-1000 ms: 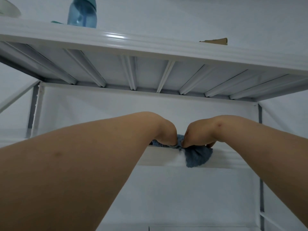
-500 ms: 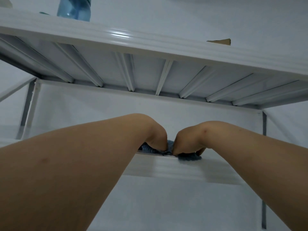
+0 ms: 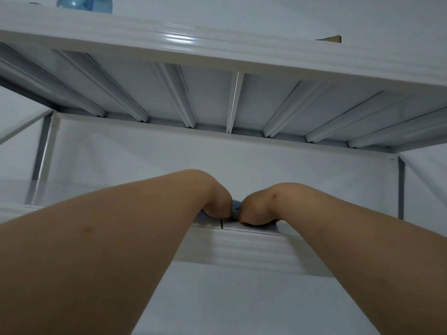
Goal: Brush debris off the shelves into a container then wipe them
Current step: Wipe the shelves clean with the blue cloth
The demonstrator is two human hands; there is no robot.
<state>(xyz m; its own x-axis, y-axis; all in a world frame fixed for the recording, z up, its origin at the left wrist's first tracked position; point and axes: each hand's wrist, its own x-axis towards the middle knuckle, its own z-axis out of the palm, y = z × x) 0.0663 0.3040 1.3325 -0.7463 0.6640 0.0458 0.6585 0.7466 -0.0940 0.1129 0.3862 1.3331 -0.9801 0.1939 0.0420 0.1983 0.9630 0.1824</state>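
I look up from below at a white metal shelf unit. Both my forearms reach over the front rim of the middle shelf. My left hand and my right hand are bent down onto the shelf top, side by side. A blue cloth shows only as a small strip between the two wrists and a bit under the left one. Both hands press on it; the fingers and most of the cloth are hidden behind the wrists.
The upper shelf spans the view overhead, its ribbed underside facing me. A blue bottle stands on it at the left and a brown cardboard corner at the right. Grey uprights stand at both sides, against a white wall.
The cloth that hung over the shelf's front rim has been drawn back onto the shelf, and both hands have pushed further in. The view has tilted upward.
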